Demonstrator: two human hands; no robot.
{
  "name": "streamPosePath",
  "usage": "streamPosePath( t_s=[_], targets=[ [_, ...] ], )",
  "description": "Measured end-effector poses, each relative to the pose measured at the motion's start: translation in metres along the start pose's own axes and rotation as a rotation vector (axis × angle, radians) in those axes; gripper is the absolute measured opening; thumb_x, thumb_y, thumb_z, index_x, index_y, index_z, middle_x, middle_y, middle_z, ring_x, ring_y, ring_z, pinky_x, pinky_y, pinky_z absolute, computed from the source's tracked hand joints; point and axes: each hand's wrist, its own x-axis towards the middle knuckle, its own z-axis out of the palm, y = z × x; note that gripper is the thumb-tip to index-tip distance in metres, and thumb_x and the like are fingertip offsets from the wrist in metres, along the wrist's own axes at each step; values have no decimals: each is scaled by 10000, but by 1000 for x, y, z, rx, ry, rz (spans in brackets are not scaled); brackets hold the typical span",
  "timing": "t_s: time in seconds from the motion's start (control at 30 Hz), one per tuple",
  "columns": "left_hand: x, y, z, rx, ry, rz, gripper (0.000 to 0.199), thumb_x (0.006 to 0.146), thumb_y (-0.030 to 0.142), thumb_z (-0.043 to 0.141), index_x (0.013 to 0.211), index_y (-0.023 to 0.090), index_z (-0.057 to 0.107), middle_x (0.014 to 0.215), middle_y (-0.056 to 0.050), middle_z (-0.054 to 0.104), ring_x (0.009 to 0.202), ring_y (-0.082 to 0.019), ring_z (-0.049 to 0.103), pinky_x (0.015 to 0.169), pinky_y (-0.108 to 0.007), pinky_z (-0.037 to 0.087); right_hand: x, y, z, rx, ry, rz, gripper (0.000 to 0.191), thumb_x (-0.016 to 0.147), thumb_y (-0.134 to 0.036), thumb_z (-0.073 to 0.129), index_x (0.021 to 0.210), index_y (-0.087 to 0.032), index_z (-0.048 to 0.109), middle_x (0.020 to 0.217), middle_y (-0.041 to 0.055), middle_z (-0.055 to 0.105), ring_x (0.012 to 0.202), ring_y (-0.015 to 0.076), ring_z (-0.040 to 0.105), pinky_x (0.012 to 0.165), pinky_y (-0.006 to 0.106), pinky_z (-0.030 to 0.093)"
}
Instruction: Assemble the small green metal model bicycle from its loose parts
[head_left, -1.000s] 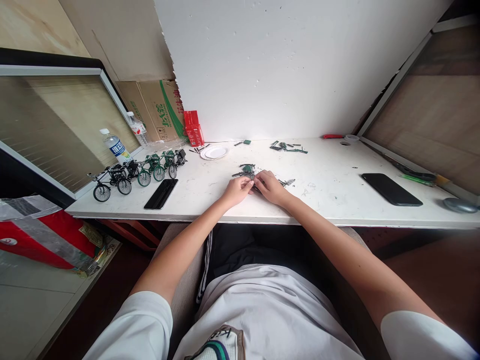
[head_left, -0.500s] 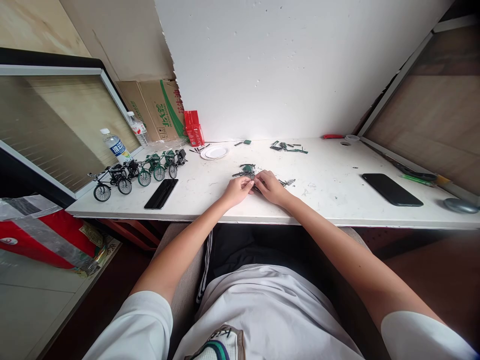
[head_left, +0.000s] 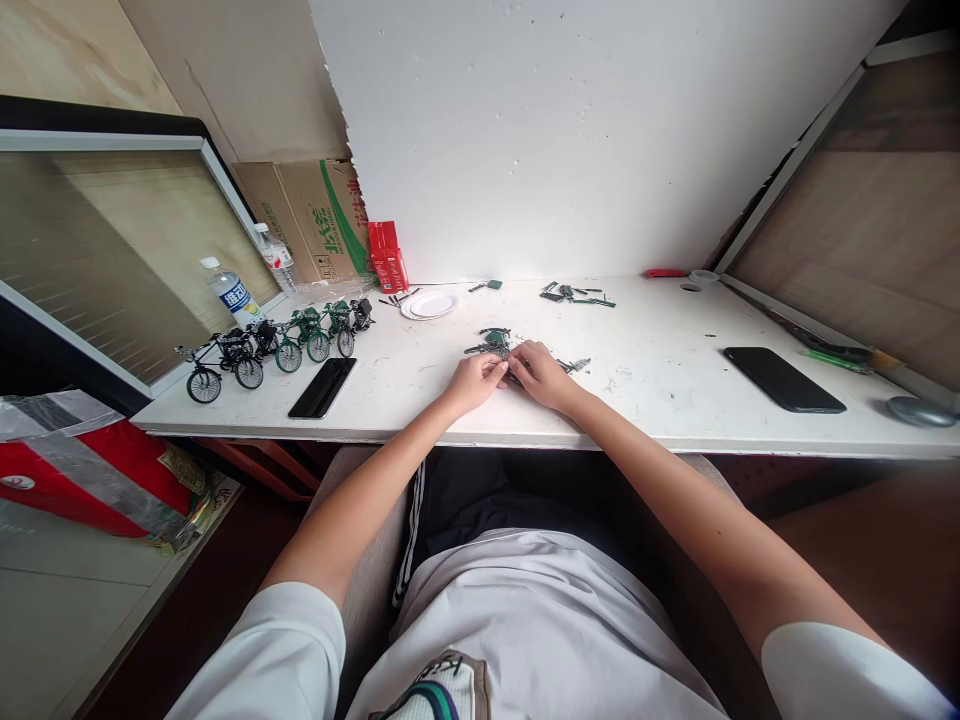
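Both hands [head_left: 475,383], beside small dark parts [head_left: 486,348], hide whatever lies between them.

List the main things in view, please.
Board: one, white, back
Table: one, white, centre
Bikes: several, black/green, left
Bottles: two, clear, behind bikes
Carton: one, brown, back left
Box: one, red, beside carton
Plates: at least two, white, near box
Phones: two, black, left and right
Parts: many, dark/green, centre, back
Oval thing: one, grey, right
Bag: one, red, lower left
Shirt: one, white, bottom
Left grip: one, bare, centre
Right grip: one, bare, centre
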Motion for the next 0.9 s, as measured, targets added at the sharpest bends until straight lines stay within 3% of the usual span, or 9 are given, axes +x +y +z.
streamPosePath(
  t_s=[0.9],
  targets=[
    [0,0,0,0,2,2,361,999,494,682,1109,153,726,1092,-128,820,819,-228,810,830,-353,629,0,1,0,-1,4,-10,363,1109,-542,392,952,-259,556,958,110,645,949,306,562,963,523,464]
  ],
)
